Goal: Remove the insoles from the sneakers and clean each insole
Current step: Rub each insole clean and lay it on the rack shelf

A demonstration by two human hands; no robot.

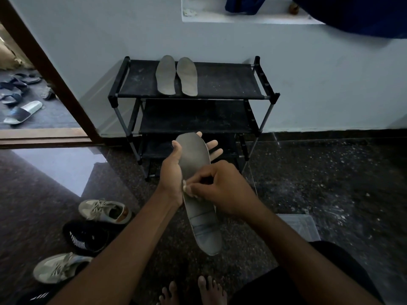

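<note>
Grey insole (196, 155) runs lengthwise away from us; our left hand (172, 172) cradles it, fingers (212, 147) spread beneath, while our right hand (222, 186) pinches a wipe (184, 185) at its middle.

Dim, bluish indoor light, window glare on glossy floor (61, 164), fisheye-bent edges.

Black shoe rack (220, 84) against the wall, top shelf dusty, and there's a left insole (165, 74) lying flat just beside a right insole (187, 76). Down on the dark speckled floor (330, 183), left side: a grey sneaker (105, 211), a black sneaker (88, 236) touching it, a second grey sneaker (59, 267) nearer. A clear plastic tub (299, 225) sits right.
</note>
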